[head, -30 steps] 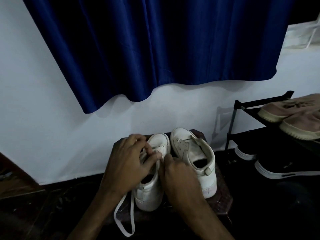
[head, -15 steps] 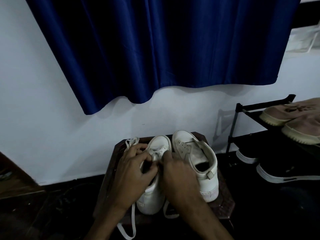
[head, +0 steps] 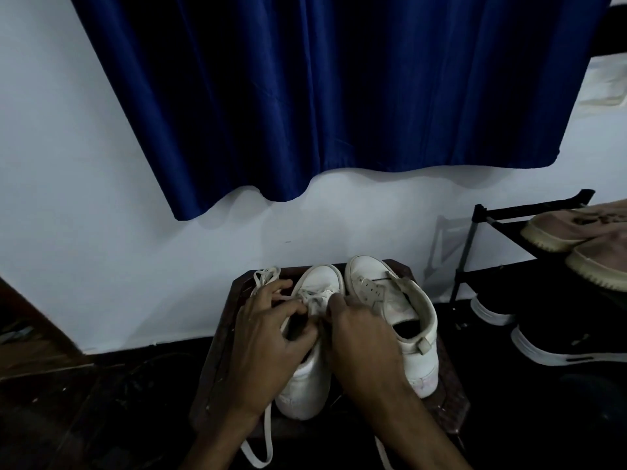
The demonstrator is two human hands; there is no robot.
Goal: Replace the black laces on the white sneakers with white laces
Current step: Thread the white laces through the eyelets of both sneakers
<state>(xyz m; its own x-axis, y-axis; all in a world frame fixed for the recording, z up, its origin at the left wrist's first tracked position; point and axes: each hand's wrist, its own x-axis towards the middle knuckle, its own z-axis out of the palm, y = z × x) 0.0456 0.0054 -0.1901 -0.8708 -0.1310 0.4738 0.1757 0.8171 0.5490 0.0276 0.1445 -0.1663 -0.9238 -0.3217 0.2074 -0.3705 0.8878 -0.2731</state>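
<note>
Both white sneakers sit side by side on a small dark wooden stool (head: 451, 405) close to the white wall (head: 101, 198), toes pointing at the wall. All the action is on the left sneaker (head: 307, 391). The person's left hand (head: 268, 337) has its fingers curled in, thumb and forefinger pinching the white lace (head: 317, 295) right over the eyelets. The right hand (head: 363, 340) is hunched over the same spot with a fingertip down on the lacing. Its back hides everything else though, so honestly can't tell if it's pinching the lace or only pressing on it. The lace is crossed through the eyelets near the toe, and a long flat tail of it hangs off the stool's near edge under the left wrist. There's also a looped bunch of white lace on the stool's far left corner, just past the left fingers; can't say if it's the same lace. The right sneaker (head: 390, 300) stands right up against its mate, eyelets bare and tongue flopped back. A dark blue curtain (head: 339, 96) hangs above. Off to the right is a black shoe rack (head: 529, 206) with beige shoes (head: 559, 228) on top and black shoes (head: 570, 334) with white soles underneath.
</note>
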